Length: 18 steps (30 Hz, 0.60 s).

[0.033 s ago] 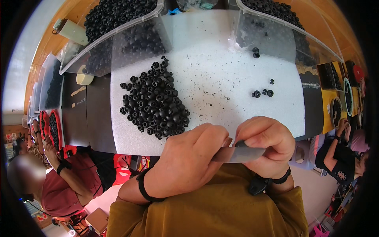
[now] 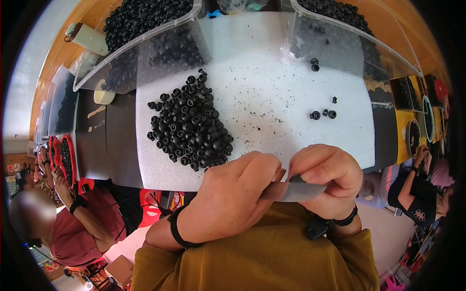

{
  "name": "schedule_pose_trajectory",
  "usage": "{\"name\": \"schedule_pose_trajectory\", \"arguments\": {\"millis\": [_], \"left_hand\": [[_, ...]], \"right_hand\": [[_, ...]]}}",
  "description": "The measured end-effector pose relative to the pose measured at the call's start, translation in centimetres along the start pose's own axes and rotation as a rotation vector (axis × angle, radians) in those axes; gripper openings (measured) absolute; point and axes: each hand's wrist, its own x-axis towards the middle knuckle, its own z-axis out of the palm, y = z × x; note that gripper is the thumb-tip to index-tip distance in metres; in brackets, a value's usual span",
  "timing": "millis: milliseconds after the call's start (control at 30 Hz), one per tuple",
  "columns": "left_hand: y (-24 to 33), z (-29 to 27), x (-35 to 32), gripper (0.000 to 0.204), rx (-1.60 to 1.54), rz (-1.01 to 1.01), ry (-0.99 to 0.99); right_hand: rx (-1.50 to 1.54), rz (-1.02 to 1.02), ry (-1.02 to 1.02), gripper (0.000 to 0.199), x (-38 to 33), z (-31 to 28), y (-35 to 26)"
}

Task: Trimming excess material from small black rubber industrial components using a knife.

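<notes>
At four o'clock, the left hand [image 2: 237, 186] clenches a blade [image 2: 297, 192], seemingly against the black part [image 2: 294, 178] the right hand [image 2: 335, 177] pinches; the next move calls for steadiness.

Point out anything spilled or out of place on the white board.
Dark crumbs litter the middle of the white board, right of the heaped black parts; they look odd on its pale surface.

Bright, fairly even light makes the white foam sheet [image 2: 301, 87] glow, with only faint, soft shading near the fingers [image 2: 323, 167]. Small pale highlights dot the rounded black pieces [image 2: 187, 116], which stay reasonably crisp. The fisheye curves straight edges toward a dark circular border, where detail softens, and a blurred patch covers a co-worker's head [image 2: 34, 213].
</notes>
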Motion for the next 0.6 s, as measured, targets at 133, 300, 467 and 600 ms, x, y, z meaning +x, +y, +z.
{"name": "schedule_pose_trajectory", "arguments": {"millis": [133, 300, 467, 600], "left_hand": [[-0.7, 0.7, 0.3, 0.017, 0.105, -0.094, 0.041], [-0.2, 0.0, 0.5, 0.013, -0.007, -0.152, 0.044], [-0.4, -0.2, 0.2, 0.013, 0.013, -0.002, 0.083], [-0.3, -0.2, 0.2, 0.018, 0.085, 0.070, 0.047]], "right_hand": [[0.260, 0.007, -0.370, 0.010, 2.1, -0.3, -1.0], [0.348, 0.160, 0.036, 0.016, 0.1, 0.3, -0.7], [0.494, 0.243, 0.020, 0.024, -0.2, 0.3, -0.2], [0.601, 0.317, 0.036, 0.023, -0.3, 0.3, -0.1]]}}
